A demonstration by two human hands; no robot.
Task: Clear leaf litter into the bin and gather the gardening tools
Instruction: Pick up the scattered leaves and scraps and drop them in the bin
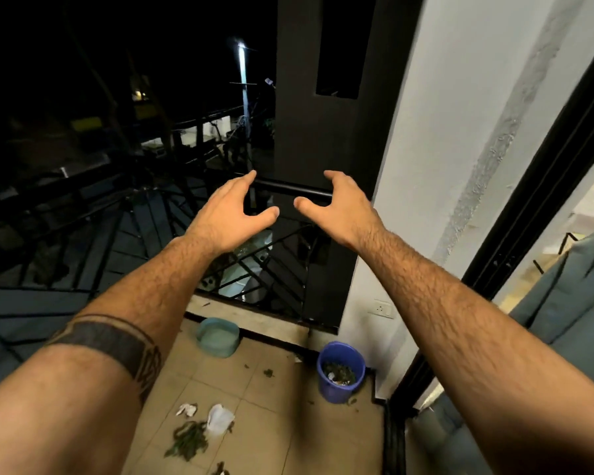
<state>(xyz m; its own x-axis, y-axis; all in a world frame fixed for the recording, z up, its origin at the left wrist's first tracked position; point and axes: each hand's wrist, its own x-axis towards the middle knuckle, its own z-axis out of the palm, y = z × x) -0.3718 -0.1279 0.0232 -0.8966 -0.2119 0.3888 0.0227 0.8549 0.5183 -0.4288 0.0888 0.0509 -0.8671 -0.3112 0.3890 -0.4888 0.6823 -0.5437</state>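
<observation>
The leaf litter point(188, 439) lies on the tiled floor point(282, 423) far below both raised hands, its long axis running toward the left forearm; the blue bin point(340, 371) stands further right, under the right arm. Left hand point(234, 210) and right hand point(340, 207) hang spread, holding nothing.

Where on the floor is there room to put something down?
Bare tiles lie between the teal basin and the blue bin, with only small leaf bits. It is crowded lower left, where the leaf pile and white scraps lie together.
</observation>
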